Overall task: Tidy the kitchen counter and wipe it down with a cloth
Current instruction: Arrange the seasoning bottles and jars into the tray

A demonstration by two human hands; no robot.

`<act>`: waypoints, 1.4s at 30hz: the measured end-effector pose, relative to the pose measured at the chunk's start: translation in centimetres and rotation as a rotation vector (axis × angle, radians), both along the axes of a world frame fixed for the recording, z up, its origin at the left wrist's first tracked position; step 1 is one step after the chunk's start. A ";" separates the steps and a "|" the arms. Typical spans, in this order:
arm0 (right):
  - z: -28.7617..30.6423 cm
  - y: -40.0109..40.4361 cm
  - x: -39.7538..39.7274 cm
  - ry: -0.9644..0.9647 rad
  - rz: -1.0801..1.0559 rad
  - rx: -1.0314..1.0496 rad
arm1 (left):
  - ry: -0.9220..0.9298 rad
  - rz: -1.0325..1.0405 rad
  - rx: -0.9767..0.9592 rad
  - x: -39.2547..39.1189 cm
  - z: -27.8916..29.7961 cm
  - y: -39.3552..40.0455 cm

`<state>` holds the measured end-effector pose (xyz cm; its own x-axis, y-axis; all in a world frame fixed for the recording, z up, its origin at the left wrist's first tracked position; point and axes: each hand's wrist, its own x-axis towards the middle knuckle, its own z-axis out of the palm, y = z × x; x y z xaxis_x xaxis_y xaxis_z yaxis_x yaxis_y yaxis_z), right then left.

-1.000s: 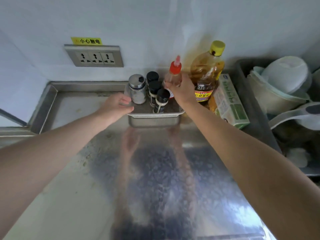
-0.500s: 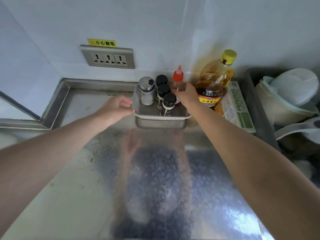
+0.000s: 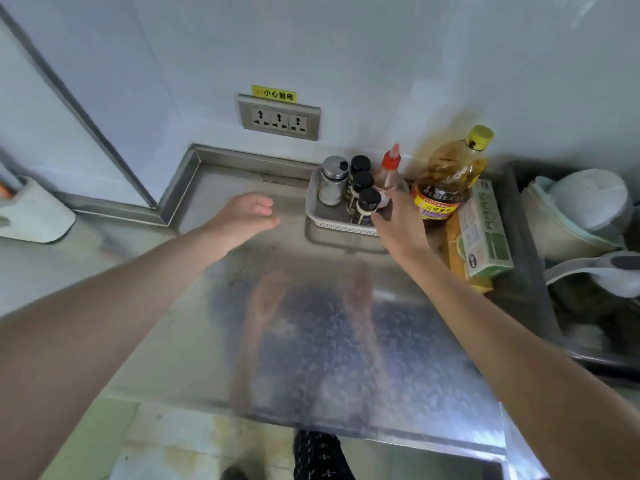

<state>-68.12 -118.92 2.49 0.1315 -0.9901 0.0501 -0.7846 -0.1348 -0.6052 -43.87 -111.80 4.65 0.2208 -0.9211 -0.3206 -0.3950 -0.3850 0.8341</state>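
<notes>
A steel kitchen counter (image 3: 346, 341) ran back to a white wall. At its rear stood a white perforated tray (image 3: 332, 221) holding a metal shaker (image 3: 333, 180), three black-capped jars (image 3: 367, 204) and a red-capped squeeze bottle (image 3: 389, 173). The right hand (image 3: 401, 226) was at the tray's front right corner, fingers loosely spread; whether it gripped anything could not be told. The left hand (image 3: 247, 214) hovered left of the tray, apart from it, open and empty. Right of the tray stood a yellow-capped oil bottle (image 3: 450, 174) and a green-and-white box (image 3: 485, 230).

Yellow sticker (image 3: 274, 94) above wall socket (image 3: 279, 117), upper centre: "小心触电". Oil bottle label (image 3: 437, 203) and green box (image 3: 485, 230) print unreadable.
</notes>
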 end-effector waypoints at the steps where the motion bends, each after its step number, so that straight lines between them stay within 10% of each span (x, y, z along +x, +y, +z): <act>1: 0.2 1.7 0.9 0.033 0.054 0.040 | 0.006 -0.001 0.021 0.8 -0.1 1.3; 23: 2.8 25.0 40.4 -0.030 0.794 0.375 | -0.037 0.712 0.148 30.3 0.8 35.6; 31: 0.9 26.1 51.3 -0.158 0.858 0.513 | 0.013 1.060 0.319 36.7 -3.0 39.8; 42: -2.3 26.8 57.7 -0.275 0.825 0.415 | 0.138 1.161 -0.024 40.3 -6.2 38.1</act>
<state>-10.42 -92.15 0.23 0.8298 -0.5374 -0.1504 -0.3626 -0.3144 -0.8773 -3.61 -73.71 -1.59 0.8985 -0.1954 -0.3931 0.2784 -0.4388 0.8544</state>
